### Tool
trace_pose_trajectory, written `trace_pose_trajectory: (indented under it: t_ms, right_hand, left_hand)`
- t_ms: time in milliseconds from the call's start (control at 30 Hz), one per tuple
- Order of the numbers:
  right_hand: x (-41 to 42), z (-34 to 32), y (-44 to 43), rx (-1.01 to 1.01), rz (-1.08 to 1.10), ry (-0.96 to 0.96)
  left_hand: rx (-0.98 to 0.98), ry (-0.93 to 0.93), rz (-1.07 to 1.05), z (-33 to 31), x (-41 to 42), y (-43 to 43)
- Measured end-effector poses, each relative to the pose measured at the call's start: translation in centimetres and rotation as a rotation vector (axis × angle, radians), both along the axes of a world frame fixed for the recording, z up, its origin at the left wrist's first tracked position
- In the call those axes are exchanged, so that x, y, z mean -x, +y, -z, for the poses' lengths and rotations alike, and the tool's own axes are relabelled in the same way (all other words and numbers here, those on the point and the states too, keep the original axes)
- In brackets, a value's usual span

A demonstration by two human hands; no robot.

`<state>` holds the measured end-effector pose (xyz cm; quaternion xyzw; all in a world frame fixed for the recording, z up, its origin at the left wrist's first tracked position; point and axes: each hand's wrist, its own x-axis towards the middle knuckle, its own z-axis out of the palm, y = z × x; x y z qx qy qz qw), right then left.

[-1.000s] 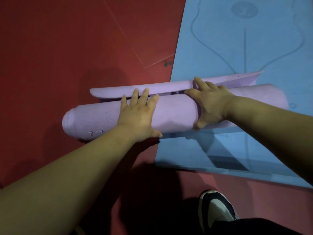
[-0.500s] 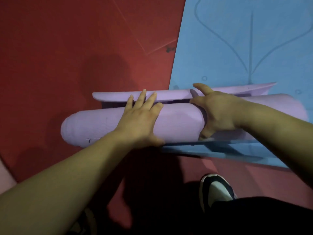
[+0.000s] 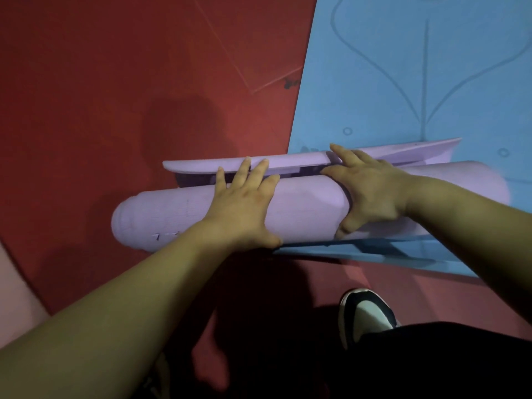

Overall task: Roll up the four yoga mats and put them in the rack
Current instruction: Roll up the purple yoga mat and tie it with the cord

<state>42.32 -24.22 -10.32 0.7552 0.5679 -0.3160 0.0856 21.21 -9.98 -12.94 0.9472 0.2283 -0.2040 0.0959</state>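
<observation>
1. Found the purple mat roll (image 3: 302,208) lying crosswise on the ground, long axis left to right, its left part over the red floor (image 3: 115,82) and its right part over the near end of the flat blue mat (image 3: 403,82). Saw no rack in view.
2. Saw the left hand (image 3: 244,208) left of the roll's middle, fingers straight and pressed flat over the top, clasping nothing.
3. Saw the right hand (image 3: 374,194) just right of middle, fingers spread over the crown and thumb down the near side, denting the roll. Read it as pressing, not clenched.
4. Judged the next push to hinge on the loose tail (image 3: 288,164) — lifted, parallel to the roll, just beyond the fingertips on the far side. Rated both hands equally near it.
5. Compared with a second earlier: same hand stations, less blue mat showing on the roll's near side, tail a touch shorter.
</observation>
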Motion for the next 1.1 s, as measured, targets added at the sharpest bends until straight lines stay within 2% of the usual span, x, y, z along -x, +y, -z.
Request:
trace_pose_trajectory:
  t_ms: [133,267,433,733,967,1100]
  right_hand:
    - [-0.7,-0.2,0.7,0.007,0.019,0.048]
    - [-1.3,0.0,0.2,-0.12,0.077,0.089]
    - [-1.7,0.5,-0.8,-0.22,0.136,0.074]
    - [-2.5,0.8,-0.2,-0.247,0.17,0.13]
    - [-2.2,1.8,-0.4,-0.316,0.145,0.011]
    - [-2.4,1.9,0.7,-0.354,0.237,0.054]
  left_hand:
    - [0.028,-0.056,-0.08,0.5,-0.9,0.5]
    - [-0.007,-0.091,-0.141,1.1,-2.0,1.2]
    - [-0.016,-0.066,-0.142,1.4,-2.7,1.9]
    - [-0.035,-0.065,-0.172,1.5,-3.3,2.4]
    - [-0.063,-0.088,-0.168,1.4,-3.5,2.6]
    - [-0.028,-0.086,-0.174,1.4,-3.8,2.9]
